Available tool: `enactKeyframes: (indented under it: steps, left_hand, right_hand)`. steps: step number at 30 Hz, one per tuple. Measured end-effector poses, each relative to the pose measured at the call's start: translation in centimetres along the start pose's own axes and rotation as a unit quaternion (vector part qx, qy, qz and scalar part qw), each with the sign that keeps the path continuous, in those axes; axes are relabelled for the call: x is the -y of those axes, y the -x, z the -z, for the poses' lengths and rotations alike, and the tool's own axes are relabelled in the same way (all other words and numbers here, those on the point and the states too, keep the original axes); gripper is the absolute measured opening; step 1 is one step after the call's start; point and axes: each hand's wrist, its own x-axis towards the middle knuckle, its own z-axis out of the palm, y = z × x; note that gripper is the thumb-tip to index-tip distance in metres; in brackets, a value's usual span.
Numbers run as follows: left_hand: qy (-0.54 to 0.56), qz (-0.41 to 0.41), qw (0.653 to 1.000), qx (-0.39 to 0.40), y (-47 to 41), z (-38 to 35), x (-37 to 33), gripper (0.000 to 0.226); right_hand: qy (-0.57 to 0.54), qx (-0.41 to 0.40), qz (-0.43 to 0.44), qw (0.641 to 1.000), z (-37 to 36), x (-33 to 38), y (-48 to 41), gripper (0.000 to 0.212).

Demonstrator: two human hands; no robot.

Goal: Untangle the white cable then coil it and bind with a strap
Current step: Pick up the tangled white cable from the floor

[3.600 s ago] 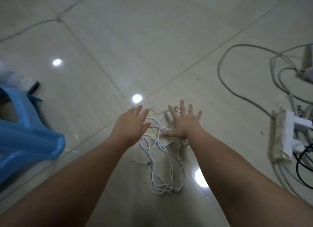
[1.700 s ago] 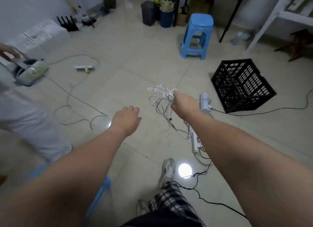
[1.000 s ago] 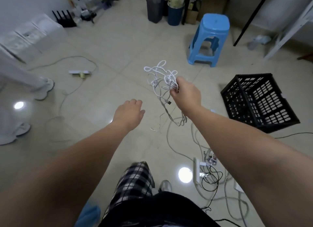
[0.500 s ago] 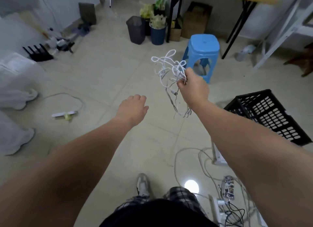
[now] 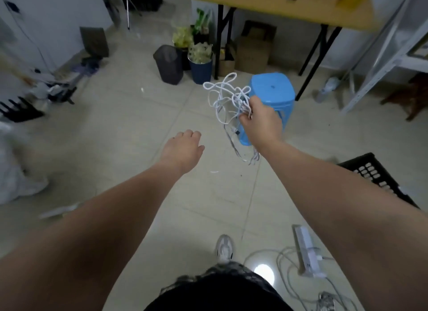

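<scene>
The tangled white cable (image 5: 225, 99) hangs in the air in a loose bundle, loops sticking up and strands with a plug end dangling below. My right hand (image 5: 260, 123) is shut on the bundle, held out in front of me above the floor. Lower and to the left, my left hand (image 5: 185, 149) reaches forward holding nothing, its fingers curled loosely downward, about a hand's width from the dangling strands. No strap is visible.
A blue stool (image 5: 271, 95) stands just behind the cable. A wooden table (image 5: 278, 7) with black legs is at the back, bins (image 5: 169, 63) and plants beside it. A black crate (image 5: 372, 174) sits at right. A white power strip (image 5: 306, 250) with cords lies near my foot.
I picked the cable bundle off the floor with my right hand and stood up. Over the last second the view has tilted up and shifted toward the stool and table; my left hand stays empty.
</scene>
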Motion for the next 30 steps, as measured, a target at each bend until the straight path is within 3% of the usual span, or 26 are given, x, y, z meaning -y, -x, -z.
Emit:
enactKeyframes:
  steps: [13,17,24,30]
  left_hand:
    - [0.023,-0.031,0.999,-0.028,-24.7,5.6,4.5,0.044]
    - [-0.002,-0.074,0.997,-0.029,-33.3,7.8,7.3,0.043]
    - [-0.011,-0.135,0.991,0.008,-45.4,11.0,10.7,0.043]
    - [-0.006,-0.155,0.988,0.002,-54.1,13.3,11.2,0.042]
  right_hand:
    - [-0.068,0.013,-0.001,0.998,-5.0,0.8,-22.6,0.015]
    - [-0.058,-0.019,-0.031,0.998,-7.2,1.1,-30.2,0.007]
    - [-0.107,-0.092,-0.109,0.984,-8.7,3.7,-42.8,0.012]
    - [-0.104,-0.115,-0.105,0.982,-8.8,3.3,-51.6,0.011]
